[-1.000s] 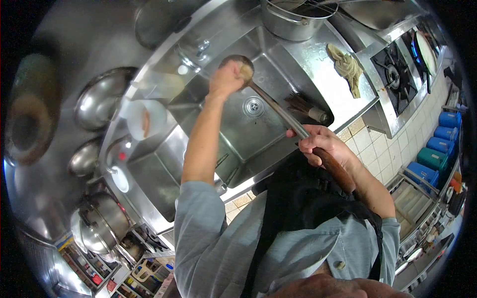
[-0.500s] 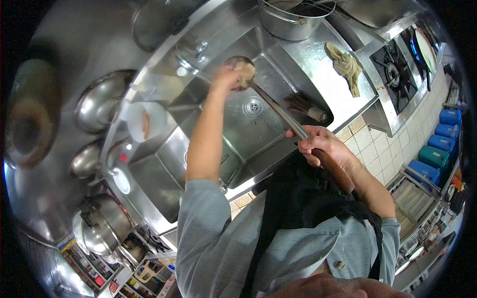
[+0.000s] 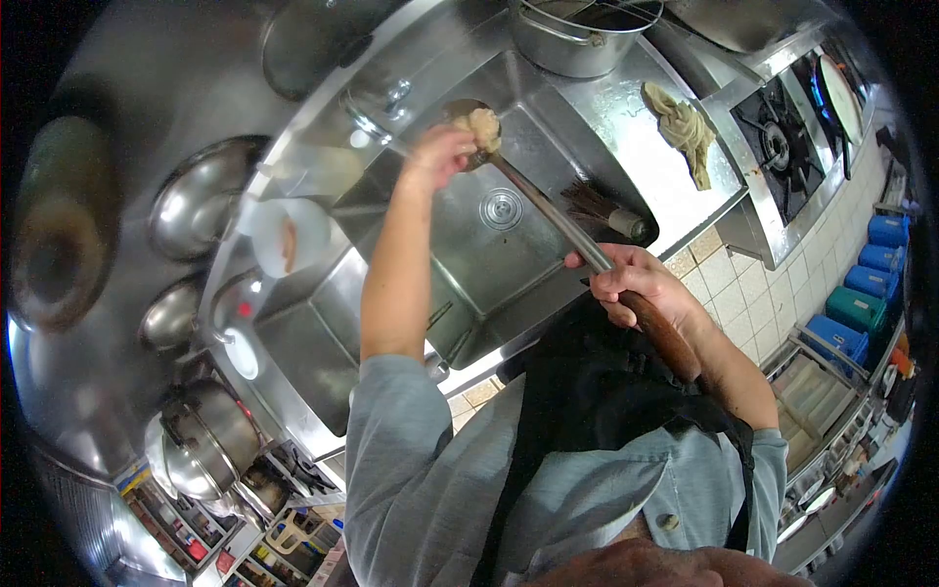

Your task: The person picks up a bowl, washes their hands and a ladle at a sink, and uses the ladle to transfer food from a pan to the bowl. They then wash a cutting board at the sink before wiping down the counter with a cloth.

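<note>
My right hand wraps round the metal shaft of a long ladle, just above its brown wooden handle. The ladle slants across the sink, its round bowl toward the far side. At the bowl, my left hand has its fingers closed against a beige, crumpled scouring pad, which lies over the bowl and hides part of it. The fingers of that hand are a little blurred. Just beyond it is the metal faucet.
A bamboo brush lies in the sink's right corner, past the drain. On the right ledge are a crumpled cloth and a large pot. A clear plastic container and a white bowl stand at the left.
My left hand has shifted slightly left along the ladle's bowl, and more of the scouring pad shows. The right hand and the ladle's handle stay nearly in place.
</note>
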Demonstrator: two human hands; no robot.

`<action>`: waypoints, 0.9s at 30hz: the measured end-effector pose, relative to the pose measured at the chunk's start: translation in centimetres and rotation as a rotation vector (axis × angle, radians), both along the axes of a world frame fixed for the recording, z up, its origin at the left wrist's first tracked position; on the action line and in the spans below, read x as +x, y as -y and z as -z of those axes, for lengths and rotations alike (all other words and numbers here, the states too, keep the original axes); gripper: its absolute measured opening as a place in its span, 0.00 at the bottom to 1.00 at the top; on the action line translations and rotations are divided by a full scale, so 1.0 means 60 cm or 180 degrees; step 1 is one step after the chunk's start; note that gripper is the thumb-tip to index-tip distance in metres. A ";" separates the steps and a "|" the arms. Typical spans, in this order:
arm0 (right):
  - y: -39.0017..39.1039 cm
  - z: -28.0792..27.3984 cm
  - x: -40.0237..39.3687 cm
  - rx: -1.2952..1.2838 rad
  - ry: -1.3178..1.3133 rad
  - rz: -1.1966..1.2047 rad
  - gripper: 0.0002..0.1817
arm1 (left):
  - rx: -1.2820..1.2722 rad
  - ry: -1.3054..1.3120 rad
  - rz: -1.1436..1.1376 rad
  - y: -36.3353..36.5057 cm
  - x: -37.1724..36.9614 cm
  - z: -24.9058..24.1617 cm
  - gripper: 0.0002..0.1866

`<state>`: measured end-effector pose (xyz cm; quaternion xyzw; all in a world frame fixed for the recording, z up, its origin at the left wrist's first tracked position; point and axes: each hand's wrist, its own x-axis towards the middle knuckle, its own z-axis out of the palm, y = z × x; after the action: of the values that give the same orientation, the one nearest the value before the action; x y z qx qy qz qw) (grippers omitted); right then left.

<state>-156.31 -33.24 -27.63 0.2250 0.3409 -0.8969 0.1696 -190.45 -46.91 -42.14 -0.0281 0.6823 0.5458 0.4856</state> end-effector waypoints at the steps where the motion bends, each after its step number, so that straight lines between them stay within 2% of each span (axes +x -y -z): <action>1: 0.000 0.001 0.000 -0.0020 -0.0039 0.0008 0.26 | 0.0079 -0.0052 -0.0062 0.002 0.000 -0.002 0.17; 5: 0.000 -0.003 -0.001 0.0022 0.0003 0.0012 0.26 | 0.0212 -0.0054 -0.0179 0.021 -0.009 -0.004 0.24; 7: 0.000 -0.002 0.000 0.0033 -0.0022 0.0012 0.26 | 0.0141 -0.0373 0.0188 0.031 -0.020 0.000 0.21; 11: 0.001 0.001 -0.001 0.0066 -0.0040 -0.0026 0.26 | -0.0199 -0.0653 0.0481 0.034 -0.020 -0.007 0.23; 13: 0.003 0.002 0.000 0.0002 -0.0025 0.0032 0.26 | -0.0332 -0.0835 0.0696 0.030 -0.015 -0.017 0.20; 16: 0.001 0.000 -0.001 0.0049 0.0018 0.0022 0.26 | -0.0543 -0.1149 0.0705 0.025 0.002 -0.052 0.18; 19: 0.001 0.003 -0.003 0.0105 0.0063 0.0002 0.26 | -0.0557 -0.1350 0.0869 0.024 0.001 -0.065 0.16; 21: 0.000 0.002 -0.005 0.0126 0.0060 -0.0027 0.27 | -0.0391 -0.1297 0.0710 0.018 0.002 -0.068 0.15; 23: -0.001 0.003 -0.006 0.0155 0.0056 -0.0047 0.27 | -0.0216 -0.1245 0.0557 0.016 -0.001 -0.068 0.15; 26: -0.003 0.009 -0.004 0.0178 0.0065 -0.0053 0.27 | -0.0296 -0.1358 0.0685 0.018 -0.013 -0.055 0.17; 27: -0.002 0.010 -0.004 0.0170 0.0069 -0.0063 0.27 | -0.0442 -0.1632 0.0914 0.022 -0.019 -0.033 0.17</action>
<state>-156.54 -33.12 -28.21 0.2358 0.3652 -0.8832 0.1761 -191.57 -48.21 -40.14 0.1742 0.8153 0.4129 0.3666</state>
